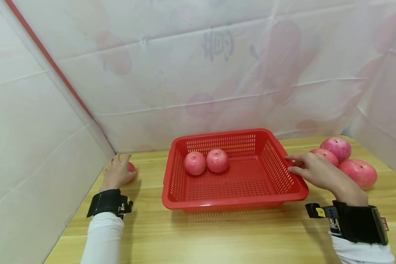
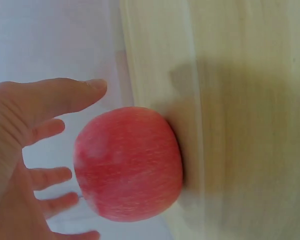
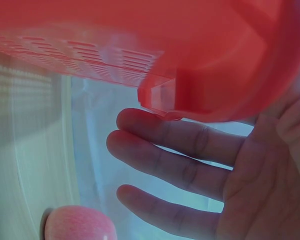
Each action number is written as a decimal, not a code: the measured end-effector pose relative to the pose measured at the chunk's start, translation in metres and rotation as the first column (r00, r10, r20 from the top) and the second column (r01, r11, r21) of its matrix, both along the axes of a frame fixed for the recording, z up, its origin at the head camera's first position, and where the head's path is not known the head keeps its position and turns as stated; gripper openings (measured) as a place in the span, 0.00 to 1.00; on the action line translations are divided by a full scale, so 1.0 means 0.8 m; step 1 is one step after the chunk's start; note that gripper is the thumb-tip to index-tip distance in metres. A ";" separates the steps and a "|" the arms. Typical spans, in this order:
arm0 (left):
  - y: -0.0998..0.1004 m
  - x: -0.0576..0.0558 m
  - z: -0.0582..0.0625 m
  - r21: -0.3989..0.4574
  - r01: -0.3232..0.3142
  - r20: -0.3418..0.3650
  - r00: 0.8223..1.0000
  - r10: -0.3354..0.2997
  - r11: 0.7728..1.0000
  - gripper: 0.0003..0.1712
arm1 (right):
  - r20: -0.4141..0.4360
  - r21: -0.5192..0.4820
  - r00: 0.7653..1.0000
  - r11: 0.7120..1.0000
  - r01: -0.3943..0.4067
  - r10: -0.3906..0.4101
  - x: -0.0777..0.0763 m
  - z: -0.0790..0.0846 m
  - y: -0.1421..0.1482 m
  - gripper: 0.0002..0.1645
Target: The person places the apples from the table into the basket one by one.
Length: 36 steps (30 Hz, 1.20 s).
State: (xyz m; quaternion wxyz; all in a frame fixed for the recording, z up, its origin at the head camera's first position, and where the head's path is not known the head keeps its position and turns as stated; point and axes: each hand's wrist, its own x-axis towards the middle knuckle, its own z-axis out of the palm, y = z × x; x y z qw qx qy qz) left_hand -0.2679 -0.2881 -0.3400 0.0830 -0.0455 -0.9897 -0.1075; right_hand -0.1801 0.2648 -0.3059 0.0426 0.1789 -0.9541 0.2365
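At the left edge of the table, my left hand (image 1: 116, 173) reaches around a red apple (image 2: 130, 165). Its fingers and thumb are spread, with a gap to the fruit in the left wrist view. My right hand (image 1: 313, 169) holds the right rim of a red plastic basket (image 1: 234, 204). In the right wrist view, several extended fingers (image 3: 175, 160) lie under the rim, and the thumb is mostly hidden behind it. Inside the basket two pinkish-red apples, one on the left (image 1: 194, 163) and one beside it (image 1: 217, 160), sit toward the back left.
To the right of the basket lie a front apple (image 1: 358, 173), a back apple (image 1: 336, 149) and one partly covered by the right hand (image 1: 326, 156). White printed sheeting (image 1: 184, 73) walls the wooden table (image 1: 217, 238) at the back and both sides.
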 end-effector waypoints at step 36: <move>-0.007 -0.002 -0.019 0.021 -0.065 0.030 0.998 0.064 0.998 0.39 | -0.002 -0.008 1.000 1.000 0.000 0.000 -0.001 0.000 -0.001 0.23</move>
